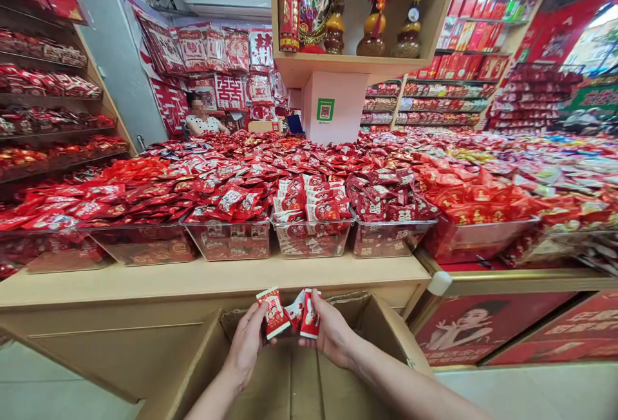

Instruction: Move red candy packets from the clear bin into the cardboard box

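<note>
Over an open cardboard box (193, 359), my two hands are close together with small red-and-white candy packets between them. My left hand (247, 343) is closed on one candy packet (275, 318), its thumb on the front. My right hand (333, 330) grips another candy packet (309, 317) that stands nearly upright. A third packet (295, 309) shows between these two; which hand holds it I cannot tell. Just beyond, a clear plastic bin (313, 246) on the counter holds rows of similar red-and-white packets.
A wooden counter (159, 283) carries several clear bins heaped with red packets. A pillar (335, 88) with a display shelf rises behind them. Shelves of red goods (43, 111) line the left wall. A person (205, 120) sits at the back left.
</note>
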Demonstrator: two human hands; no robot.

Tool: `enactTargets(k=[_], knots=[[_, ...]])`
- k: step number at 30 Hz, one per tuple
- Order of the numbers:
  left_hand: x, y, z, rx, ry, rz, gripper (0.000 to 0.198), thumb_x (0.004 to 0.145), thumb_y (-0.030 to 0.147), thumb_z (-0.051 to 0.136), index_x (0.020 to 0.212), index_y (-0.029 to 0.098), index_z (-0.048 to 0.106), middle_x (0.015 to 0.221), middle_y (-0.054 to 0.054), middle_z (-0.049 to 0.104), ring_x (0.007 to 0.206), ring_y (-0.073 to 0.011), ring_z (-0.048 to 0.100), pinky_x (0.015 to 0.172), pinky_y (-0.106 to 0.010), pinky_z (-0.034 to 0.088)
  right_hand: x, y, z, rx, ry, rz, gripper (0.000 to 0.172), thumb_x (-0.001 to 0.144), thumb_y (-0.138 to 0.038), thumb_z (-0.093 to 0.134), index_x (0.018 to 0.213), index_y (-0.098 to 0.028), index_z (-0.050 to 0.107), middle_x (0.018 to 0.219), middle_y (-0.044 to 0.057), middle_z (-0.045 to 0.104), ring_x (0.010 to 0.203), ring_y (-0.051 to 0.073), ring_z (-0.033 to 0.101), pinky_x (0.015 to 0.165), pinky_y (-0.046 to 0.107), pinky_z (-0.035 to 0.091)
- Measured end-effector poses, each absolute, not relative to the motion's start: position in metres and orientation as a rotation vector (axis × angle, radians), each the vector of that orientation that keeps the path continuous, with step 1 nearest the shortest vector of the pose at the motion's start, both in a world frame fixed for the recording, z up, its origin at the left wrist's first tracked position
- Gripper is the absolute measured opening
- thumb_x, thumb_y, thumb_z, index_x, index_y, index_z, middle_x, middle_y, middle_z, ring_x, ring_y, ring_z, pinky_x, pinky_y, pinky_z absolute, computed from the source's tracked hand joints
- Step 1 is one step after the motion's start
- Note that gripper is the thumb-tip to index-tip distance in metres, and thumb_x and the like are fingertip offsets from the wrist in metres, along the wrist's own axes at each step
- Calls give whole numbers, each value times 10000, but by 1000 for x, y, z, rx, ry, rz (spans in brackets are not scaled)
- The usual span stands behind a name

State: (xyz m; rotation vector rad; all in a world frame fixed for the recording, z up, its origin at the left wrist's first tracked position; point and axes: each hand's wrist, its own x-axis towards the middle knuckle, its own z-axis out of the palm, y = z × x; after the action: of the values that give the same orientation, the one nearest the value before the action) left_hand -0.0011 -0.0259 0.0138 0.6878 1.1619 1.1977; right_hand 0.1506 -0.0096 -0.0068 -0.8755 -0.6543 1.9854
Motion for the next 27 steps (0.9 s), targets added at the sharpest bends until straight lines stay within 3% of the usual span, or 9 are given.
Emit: enactTargets(k=[6, 12, 17, 27], knots=[[-6, -24, 13, 825, 1186, 1217, 286, 693, 385, 532, 890, 177, 544, 667, 11, 619, 587, -149, 549, 412, -201, 399, 151, -11, -5, -1028, -785, 1845, 386, 711, -539, 478, 865, -185, 467, 633, -17, 560, 484, 98, 513, 371, 182, 366], [-3, -25, 8, 943, 1157, 1145, 291, 722, 380, 521, 915, 163, 534, 681, -9, 615, 571, -145, 556, 422, -207, 429, 152, -7, -8, -1021, -839, 1731, 398, 701, -553, 469, 743, -157, 477, 553, -33, 513, 443, 73, 450, 410, 187, 351], [12, -31, -3, 1072, 1028, 1047, 375, 589, 219, 688, 926, 132, 549, 810, -42, 658, 777, -182, 584, 708, -286, 467, 146, -12, -13, -1000, -1008, 1671, 395, 686, -515, 507, 607, -130, 473, 504, -33, 489, 437, 55, 392, 437, 181, 317], [4, -24, -6, 1085, 1085, 1155, 375, 656, 232, 628, 995, 175, 479, 862, -12, 656, 798, -165, 601, 742, -302, 477, 158, -4, -1, -1024, -730, 1640, 363, 662, -529, 521, 688, -167, 503, 564, -16, 559, 460, 110, 483, 486, 243, 407]])
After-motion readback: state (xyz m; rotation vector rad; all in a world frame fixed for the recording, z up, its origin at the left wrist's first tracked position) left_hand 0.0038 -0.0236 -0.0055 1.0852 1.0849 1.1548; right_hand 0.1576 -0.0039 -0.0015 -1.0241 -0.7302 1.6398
